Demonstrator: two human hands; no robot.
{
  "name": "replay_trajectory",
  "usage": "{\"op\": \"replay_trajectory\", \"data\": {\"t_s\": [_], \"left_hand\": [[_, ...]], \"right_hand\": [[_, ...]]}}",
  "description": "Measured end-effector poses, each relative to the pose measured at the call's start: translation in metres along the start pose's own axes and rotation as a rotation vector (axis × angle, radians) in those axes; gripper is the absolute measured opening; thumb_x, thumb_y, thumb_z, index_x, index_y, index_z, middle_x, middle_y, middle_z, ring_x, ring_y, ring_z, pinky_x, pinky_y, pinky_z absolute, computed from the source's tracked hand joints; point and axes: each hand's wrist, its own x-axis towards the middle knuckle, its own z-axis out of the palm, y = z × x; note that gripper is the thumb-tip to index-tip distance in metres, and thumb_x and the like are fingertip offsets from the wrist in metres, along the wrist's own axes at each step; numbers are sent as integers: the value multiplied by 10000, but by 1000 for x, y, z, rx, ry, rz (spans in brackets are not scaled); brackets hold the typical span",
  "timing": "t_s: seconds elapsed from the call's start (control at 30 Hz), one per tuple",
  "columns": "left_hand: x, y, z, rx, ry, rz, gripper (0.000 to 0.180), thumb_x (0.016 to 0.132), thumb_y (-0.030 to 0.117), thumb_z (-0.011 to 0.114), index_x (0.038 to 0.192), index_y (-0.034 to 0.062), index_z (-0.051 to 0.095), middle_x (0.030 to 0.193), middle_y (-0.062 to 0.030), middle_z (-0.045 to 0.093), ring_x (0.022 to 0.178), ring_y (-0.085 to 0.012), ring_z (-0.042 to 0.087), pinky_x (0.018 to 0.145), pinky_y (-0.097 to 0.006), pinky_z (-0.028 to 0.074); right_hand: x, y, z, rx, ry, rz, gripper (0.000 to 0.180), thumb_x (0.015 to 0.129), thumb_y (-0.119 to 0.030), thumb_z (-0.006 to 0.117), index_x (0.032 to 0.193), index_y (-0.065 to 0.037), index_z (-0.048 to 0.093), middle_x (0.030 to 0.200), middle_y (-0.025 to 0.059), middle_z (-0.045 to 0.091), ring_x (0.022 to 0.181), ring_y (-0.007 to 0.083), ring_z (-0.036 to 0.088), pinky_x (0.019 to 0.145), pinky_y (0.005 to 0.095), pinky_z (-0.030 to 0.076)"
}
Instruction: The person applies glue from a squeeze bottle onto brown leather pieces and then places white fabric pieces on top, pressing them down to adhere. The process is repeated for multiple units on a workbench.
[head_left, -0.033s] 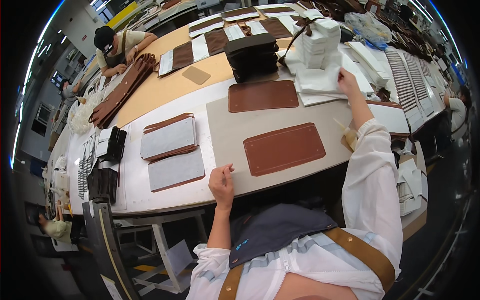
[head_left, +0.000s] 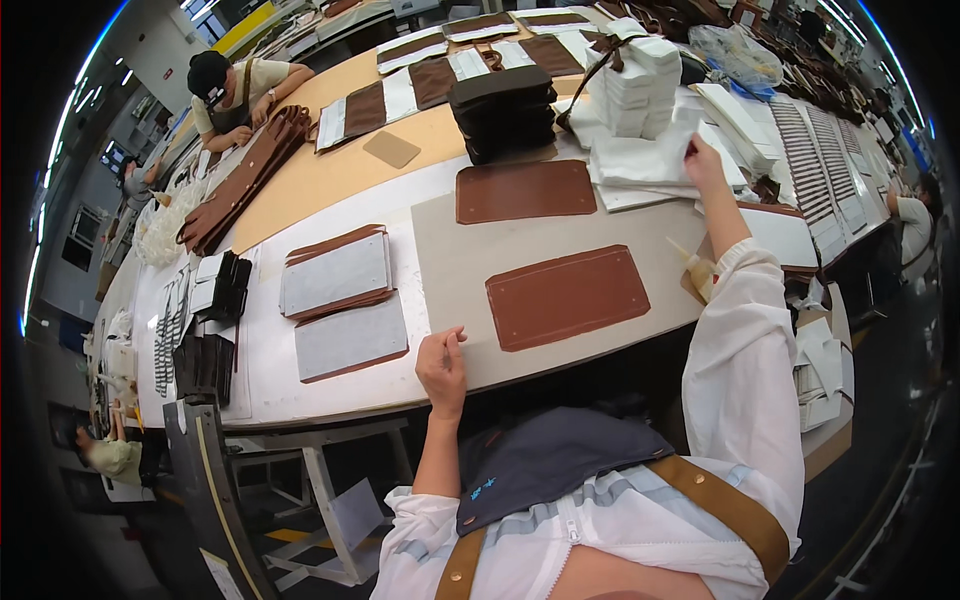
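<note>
Fingers pinched, my right hand (head_left: 704, 163) holds the edge of a soft white sheet (head_left: 645, 160) on a low white pile. A taller stack of folded white pieces (head_left: 632, 90) stands just behind it. My left hand (head_left: 441, 372) hovers at the table's near edge, fingers curled closed, with nothing visible in it. To its right lies a brown leather panel (head_left: 568, 298) with cut corners and small holes. A second brown panel (head_left: 525, 192) lies farther back. Left of that hand are grey-backed brown panels (head_left: 352, 340) and a small stack of similar panels (head_left: 337, 275).
A black stack (head_left: 503, 112) stands behind the far panel. Dark pieces (head_left: 215, 320) and brown straps (head_left: 245, 185) lie left. A pale bottle (head_left: 697, 272) lies beside my right forearm. Another person (head_left: 240, 95) leans on the table at far left.
My right hand has shifted slightly to the right, drawing the white sheet's edge with it. My left hand and the brown panels look unchanged.
</note>
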Motion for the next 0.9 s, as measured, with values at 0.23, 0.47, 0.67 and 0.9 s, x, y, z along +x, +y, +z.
{"op": "replay_trajectory", "data": {"t_s": [0.23,0.47,0.67,0.9], "left_hand": [[21,29,-13,-158,100,-43,304,952,52,634,1251,7,613,1015,-111,681,899,-231,630,830,-350,504],[131,139,15,-23,-53,526,730,833,235,796,1467,87,466,1499,-183,429,1407,-384,339,1157,-472,265],[160,174,-3,-139,-469,522,226,847,188,792,1028,82,709,1338,-117,576,1293,-303,478,1059,-419,394],[129,179,-21,-130,-365,351,117,875,123,759,925,46,686,749,-76,664,644,-194,625,607,-299,492]], "right_hand": [[-93,-106,116,-237,-411,-26,242,1037,-168,562,1211,-7,613,1075,44,681,937,129,665,854,299,553],[-291,-90,231,-504,-908,559,313,1025,-223,590,1275,-35,587,1065,17,690,923,70,673,792,230,547],[-334,-48,224,-460,-942,709,421,1038,-309,572,1353,-34,525,1202,34,636,1030,92,636,841,272,535],[-384,-29,213,-236,-1076,717,666,911,-456,734,1398,-56,519,1291,76,620,1137,149,603,942,340,516]]}}
